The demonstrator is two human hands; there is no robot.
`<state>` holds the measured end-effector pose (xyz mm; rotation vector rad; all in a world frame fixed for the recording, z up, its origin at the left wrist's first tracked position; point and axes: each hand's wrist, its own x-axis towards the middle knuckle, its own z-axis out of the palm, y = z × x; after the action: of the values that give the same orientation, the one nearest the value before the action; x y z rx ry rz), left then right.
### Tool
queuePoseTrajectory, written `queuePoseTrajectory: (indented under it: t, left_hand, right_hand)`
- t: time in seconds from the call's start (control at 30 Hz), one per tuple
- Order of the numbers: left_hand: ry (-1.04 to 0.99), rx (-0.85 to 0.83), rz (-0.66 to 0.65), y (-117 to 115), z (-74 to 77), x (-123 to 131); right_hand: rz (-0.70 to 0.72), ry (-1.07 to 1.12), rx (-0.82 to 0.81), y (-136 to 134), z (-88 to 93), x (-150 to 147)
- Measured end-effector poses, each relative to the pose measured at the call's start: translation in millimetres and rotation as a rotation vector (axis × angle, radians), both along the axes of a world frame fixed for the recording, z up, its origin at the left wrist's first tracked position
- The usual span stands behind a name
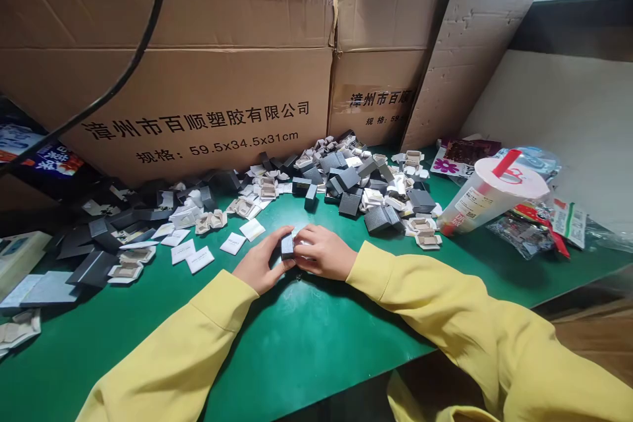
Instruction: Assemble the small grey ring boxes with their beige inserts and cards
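A small dark box is held upright just above the green table. My left hand grips it from the left, thumb in front and fingers behind. On its other side, my right hand has its fingers curled against the box, hiding part of it. A pale patch shows between the right fingers, too small to make out. Left of my hands lie printed white cards and a blank-looking white card. Behind them, a small dark box stands at the front of a mixed pile.
Dark boxes and pale inserts are heaped at the back, with more dark boxes at left. A tilted drink cup and snack packets stand at right. Large cartons wall the rear; a black cable hangs at upper left.
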<state>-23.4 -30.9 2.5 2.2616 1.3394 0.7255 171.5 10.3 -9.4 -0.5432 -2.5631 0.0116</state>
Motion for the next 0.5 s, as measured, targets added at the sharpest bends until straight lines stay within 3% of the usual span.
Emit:
queuePoseTrajectory:
  t: [0.5]
  left_hand:
    - [0.025, 0.012, -0.065, -1.3, 1.2, -0.6]
  right_hand:
    - [0.1, -0.031, 0.042, 0.0, 2.7, -2.7]
